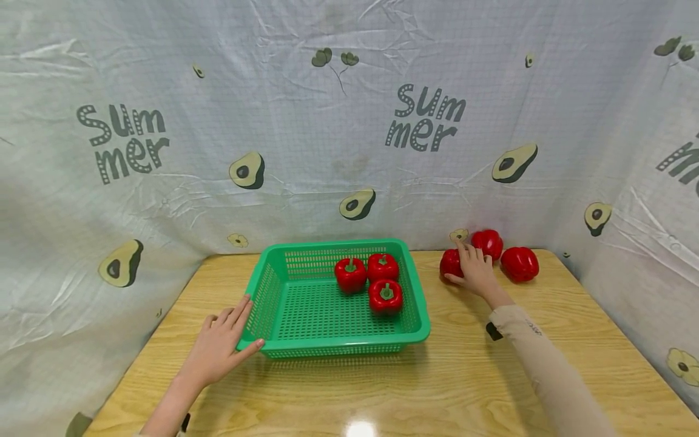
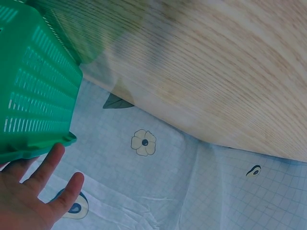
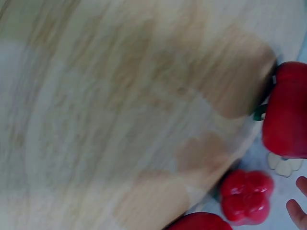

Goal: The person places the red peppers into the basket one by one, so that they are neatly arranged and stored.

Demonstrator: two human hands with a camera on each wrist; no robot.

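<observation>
My left hand (image 1: 218, 349) rests with straight fingers on the left rim of a green plastic basket (image 1: 341, 350), thumb at its front corner. The left wrist view shows spread fingers (image 2: 50, 165) against the basket's side. Three red bell peppers with green stems, including a front one (image 1: 385, 298), sit in the right half of the basket. To the right, my right hand (image 1: 476, 270) holds another red bell pepper (image 1: 450, 265) between thumb and fingers. That pepper (image 3: 290, 112) shows its green stem in the right wrist view; the thumb is out of sight there.
Two more red bell peppers, one at the back (image 1: 488, 243) and one farther right (image 1: 520, 264), lie near the wooden table's (image 1: 437, 388) back right corner. A printed curtain (image 1: 306, 152) hangs behind the table and along its sides.
</observation>
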